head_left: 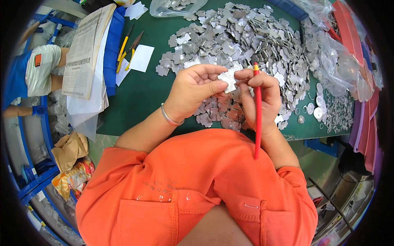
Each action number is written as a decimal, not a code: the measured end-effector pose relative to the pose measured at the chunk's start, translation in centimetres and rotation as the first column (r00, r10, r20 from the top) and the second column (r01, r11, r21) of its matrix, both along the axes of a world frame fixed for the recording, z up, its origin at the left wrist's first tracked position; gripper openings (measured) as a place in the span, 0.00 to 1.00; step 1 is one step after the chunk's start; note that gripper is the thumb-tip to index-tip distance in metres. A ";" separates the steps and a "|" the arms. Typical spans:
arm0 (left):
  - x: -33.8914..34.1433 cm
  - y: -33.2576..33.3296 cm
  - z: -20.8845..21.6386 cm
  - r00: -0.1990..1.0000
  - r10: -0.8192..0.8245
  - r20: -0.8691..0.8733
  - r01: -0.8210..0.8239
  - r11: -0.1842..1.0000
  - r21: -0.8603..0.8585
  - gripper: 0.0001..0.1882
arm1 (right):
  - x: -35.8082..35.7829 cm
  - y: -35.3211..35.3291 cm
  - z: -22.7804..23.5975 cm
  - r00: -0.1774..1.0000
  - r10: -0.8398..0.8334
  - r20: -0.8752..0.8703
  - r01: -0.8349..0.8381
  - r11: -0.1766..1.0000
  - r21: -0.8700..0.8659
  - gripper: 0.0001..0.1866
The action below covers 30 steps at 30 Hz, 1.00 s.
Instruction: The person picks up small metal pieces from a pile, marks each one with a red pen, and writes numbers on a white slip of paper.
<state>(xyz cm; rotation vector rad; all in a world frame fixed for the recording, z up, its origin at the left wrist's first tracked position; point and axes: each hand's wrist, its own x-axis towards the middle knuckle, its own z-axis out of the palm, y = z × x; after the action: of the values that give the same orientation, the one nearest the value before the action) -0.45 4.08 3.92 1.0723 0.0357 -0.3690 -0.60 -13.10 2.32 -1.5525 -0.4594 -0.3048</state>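
Observation:
Between the thumb and fingers of my left hand [195, 88] is a small flat silvery metal piece [228, 79] with notched edges. My right hand [264, 98] meets it from the other side, its fingertips at the piece's right edge. A long red pen [258, 119] is also gripped in my right hand, its yellowish end up and its body hanging down toward my orange shirt. Beneath and beyond both hands spreads a big heap of similar metal pieces [246, 37] on the green tabletop [158, 98].
Left on the table lie yellow-handled pliers [133, 49], a yellow pen-like tool [123, 48] and white paper [142, 58], beside a blue bin [113, 53] with newspapers [84, 53]. Small metal rings and discs [324, 108] lie right, near plastic bags [334, 61]. Another person [39, 71] is at far left.

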 end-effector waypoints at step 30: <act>-1.7 -0.9 0.3 0.958 0.016 0.287 -0.102 0.953 0.287 0.10 | -1.9 -0.9 0.1 0.985 0.105 -0.140 -0.071 0.971 0.230 0.12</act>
<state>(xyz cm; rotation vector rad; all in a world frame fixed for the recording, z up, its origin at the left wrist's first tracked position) -2.15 3.16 4.20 1.4138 -0.1342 -0.1536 -2.54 -14.01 2.46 -1.3200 -0.3608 -0.1623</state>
